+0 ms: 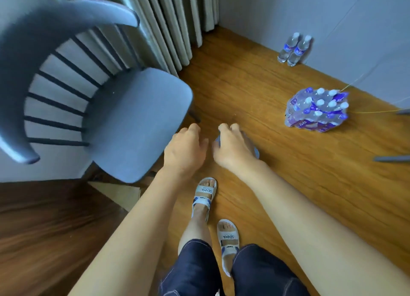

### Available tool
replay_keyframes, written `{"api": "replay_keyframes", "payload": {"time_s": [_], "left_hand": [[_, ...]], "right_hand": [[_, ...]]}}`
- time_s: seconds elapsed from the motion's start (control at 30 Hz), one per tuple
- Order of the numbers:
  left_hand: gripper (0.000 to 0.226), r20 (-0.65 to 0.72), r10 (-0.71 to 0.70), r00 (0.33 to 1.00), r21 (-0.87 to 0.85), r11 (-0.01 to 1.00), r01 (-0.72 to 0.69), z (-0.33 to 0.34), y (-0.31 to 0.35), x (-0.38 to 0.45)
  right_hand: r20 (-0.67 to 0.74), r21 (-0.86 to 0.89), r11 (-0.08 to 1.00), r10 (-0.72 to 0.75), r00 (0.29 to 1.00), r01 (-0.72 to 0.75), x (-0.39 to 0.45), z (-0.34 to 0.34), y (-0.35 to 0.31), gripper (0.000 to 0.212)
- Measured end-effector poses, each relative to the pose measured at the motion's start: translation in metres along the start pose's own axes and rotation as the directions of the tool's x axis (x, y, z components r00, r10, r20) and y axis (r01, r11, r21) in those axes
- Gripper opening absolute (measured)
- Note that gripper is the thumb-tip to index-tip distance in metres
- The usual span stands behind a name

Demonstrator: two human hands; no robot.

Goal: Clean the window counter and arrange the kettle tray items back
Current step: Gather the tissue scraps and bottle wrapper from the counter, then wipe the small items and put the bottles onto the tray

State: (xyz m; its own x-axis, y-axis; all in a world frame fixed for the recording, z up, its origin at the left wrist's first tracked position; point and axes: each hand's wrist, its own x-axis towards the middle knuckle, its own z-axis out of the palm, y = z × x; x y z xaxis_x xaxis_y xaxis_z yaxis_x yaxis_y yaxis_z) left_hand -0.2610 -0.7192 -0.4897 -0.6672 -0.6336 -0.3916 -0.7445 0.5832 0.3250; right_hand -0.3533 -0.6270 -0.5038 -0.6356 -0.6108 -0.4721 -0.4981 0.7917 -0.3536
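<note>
Both my hands reach out over the wooden floor (pixel 255 196), palms down. My left hand (pixel 184 150) hangs beside the front corner of a blue-grey chair (pixel 137 122), fingers loosely curled with nothing in them. My right hand (pixel 233 147) covers a small blue-grey object (pixel 256 152), of which only slivers show at the thumb and beyond the palm. What that object is I cannot tell. No kettle, tray or window counter is in view.
A dark wooden surface (pixel 44 229) fills the lower left. Grey curtains (pixel 168 25) hang behind the chair. A wrapped pack of water bottles (pixel 317 111) and two loose bottles (pixel 292 49) stand on the floor by the wall. My sandalled feet (pixel 204 196) are below.
</note>
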Motion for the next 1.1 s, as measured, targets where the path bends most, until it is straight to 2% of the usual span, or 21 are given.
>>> {"api": "replay_keyframes", "payload": {"time_s": [0.1, 0.27, 0.43, 0.57, 0.73, 0.87, 0.97, 1.1], "left_hand": [[0.038, -0.126, -0.059, 0.990, 0.081, 0.994, 0.069, -0.052, -0.014, -0.053], [0.043, -0.290, -0.199, 0.936, 0.036, 0.975, 0.218, -0.135, -0.043, -0.147], [0.040, -0.396, -0.286, 0.873, 0.016, 0.948, 0.317, -0.207, -0.075, -0.244], [0.038, -0.484, -0.391, 0.782, -0.053, 0.906, 0.420, -0.243, -0.102, -0.316], [0.040, -0.504, -0.557, 0.661, -0.206, 0.820, 0.534, -0.262, -0.151, -0.395], [0.045, -0.489, -0.641, 0.591, -0.255, 0.753, 0.606, -0.261, -0.198, -0.463], [0.045, -0.476, -0.682, 0.555, -0.298, 0.719, 0.628, -0.250, -0.237, -0.515], [0.043, -0.438, -0.717, 0.542, -0.333, 0.690, 0.643, -0.236, -0.292, -0.574]], "right_hand": [[-0.027, 0.026, 0.988, -0.154, 0.988, 0.155, -0.043, -0.030, -0.044, 0.043], [0.022, -0.049, 0.922, -0.383, 0.923, 0.384, -0.112, -0.073, -0.119, 0.045], [0.111, -0.100, 0.810, -0.568, 0.815, 0.578, -0.179, -0.102, -0.184, 0.045], [0.178, -0.101, 0.690, -0.696, 0.696, 0.717, -0.228, -0.115, -0.239, 0.036], [0.270, -0.139, 0.540, -0.785, 0.557, 0.830, -0.286, -0.103, -0.301, 0.030], [0.330, -0.183, 0.432, -0.819, 0.469, 0.883, -0.332, -0.074, -0.340, 0.027], [0.341, -0.215, 0.369, -0.839, 0.424, 0.904, -0.368, -0.049, -0.369, 0.022], [0.364, -0.240, 0.342, -0.836, 0.411, 0.909, -0.417, -0.010, -0.410, 0.027]]}}
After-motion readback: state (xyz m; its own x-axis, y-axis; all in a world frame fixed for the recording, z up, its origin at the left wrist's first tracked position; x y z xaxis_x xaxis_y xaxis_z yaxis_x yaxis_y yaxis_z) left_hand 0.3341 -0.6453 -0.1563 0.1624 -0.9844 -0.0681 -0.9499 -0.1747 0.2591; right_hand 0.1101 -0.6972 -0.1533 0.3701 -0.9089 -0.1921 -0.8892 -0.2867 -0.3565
